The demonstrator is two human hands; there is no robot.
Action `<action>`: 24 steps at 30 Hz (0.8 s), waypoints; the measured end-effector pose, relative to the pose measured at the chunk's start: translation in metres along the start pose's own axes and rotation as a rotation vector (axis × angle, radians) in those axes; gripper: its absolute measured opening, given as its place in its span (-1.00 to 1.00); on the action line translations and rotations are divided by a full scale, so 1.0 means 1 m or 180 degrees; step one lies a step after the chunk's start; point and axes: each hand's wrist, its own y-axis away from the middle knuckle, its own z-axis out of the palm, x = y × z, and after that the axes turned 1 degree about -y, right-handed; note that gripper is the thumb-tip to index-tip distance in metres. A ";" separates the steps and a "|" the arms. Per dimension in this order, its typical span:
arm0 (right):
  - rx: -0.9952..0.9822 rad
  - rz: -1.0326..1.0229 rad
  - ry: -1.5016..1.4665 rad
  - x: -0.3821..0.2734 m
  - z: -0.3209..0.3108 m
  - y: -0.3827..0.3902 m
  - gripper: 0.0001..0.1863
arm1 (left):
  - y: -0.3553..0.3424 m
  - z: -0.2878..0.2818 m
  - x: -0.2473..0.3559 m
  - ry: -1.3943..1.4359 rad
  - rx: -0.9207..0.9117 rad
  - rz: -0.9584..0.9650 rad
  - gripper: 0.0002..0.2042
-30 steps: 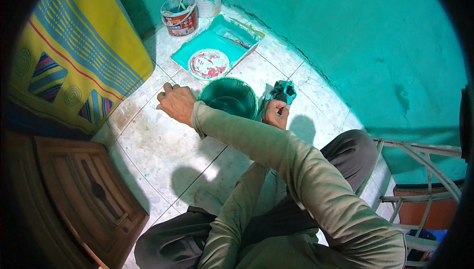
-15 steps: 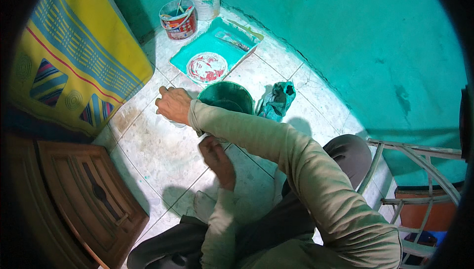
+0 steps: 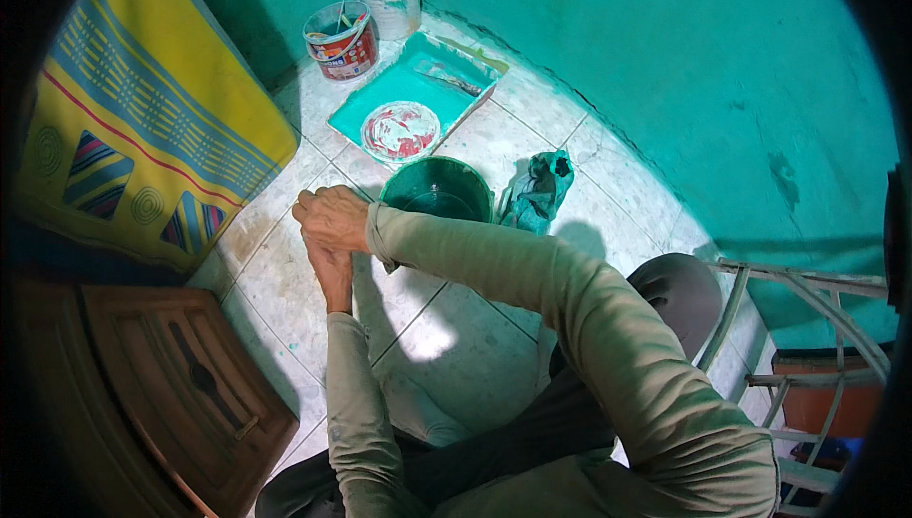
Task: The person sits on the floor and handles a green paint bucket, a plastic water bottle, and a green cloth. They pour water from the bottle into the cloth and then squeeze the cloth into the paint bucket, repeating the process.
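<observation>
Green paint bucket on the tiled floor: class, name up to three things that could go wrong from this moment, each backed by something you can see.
1. The open green bucket sits right beside the right hand and sleeve; a nudge might tip or splash it.
2. The left hand is pressed against the right, so any paint could smear between them.
3. The crumpled cloth lies on the floor tiles, a possible trip hazard.

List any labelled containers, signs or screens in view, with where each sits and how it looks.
Labelled paint can: top centre on the tiled floor, left of the teal paint tray; round, open, red and white label band.
White bucket: right behind it by the wall; round, no label visible.
No signs or screens.
</observation>
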 end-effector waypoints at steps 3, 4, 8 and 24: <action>-0.0186 -0.0643 -0.0093 0.008 -0.007 0.006 -0.75 | -0.005 -0.014 -0.010 -0.0389 -0.0264 -0.0098 -0.43; -0.0289 -0.0748 -0.0075 0.012 -0.010 0.008 -0.75 | -0.005 -0.012 -0.009 -0.0293 -0.0364 -0.0191 -0.45; -0.0548 -0.1369 0.0011 0.017 -0.023 0.003 -0.77 | -0.010 -0.018 -0.007 -0.0106 -0.0618 -0.0247 -0.48; 0.0366 -0.0921 -0.0251 -0.004 -0.063 0.016 -0.66 | -0.017 -0.030 0.018 -0.0029 -0.0601 -0.0138 -0.43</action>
